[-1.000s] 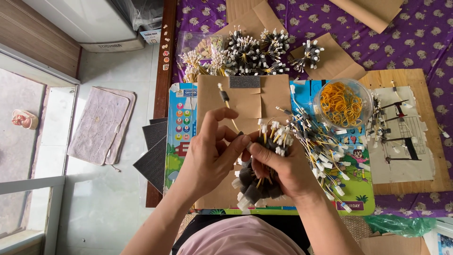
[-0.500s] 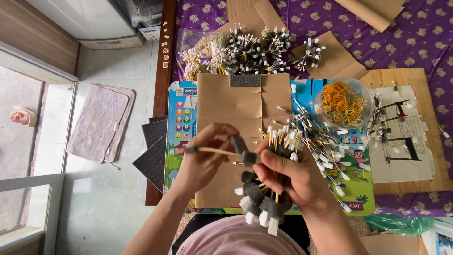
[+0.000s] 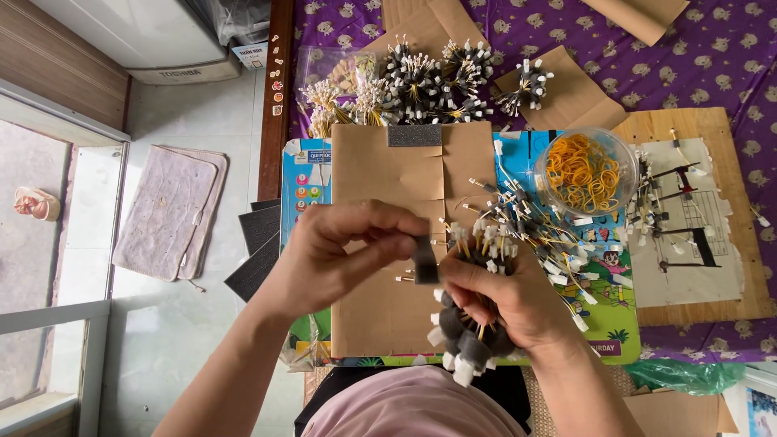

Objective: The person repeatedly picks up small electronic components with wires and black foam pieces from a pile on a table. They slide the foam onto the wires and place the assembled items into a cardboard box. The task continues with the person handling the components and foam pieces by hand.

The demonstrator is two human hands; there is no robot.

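Both grips are closed: right hand clamps a part-built bundle of foam-tipped sticks; left hand pinches another stick against it. Finished bundles lie beyond; many loose sticks remain on the worktop.

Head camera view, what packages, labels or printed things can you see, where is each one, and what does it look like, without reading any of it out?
White appliance: top left on the floor, boxy, with a small nameplate on its front edge.
Small box: beside the appliance, white with a printed label.
Printed board: under the cardboard sheet, flat, bright blue and green with cartoon pictures.
Clear tub: right of the cardboard, round, full of yellow rubber bands.
Printed paper: far right, white with black shapes.
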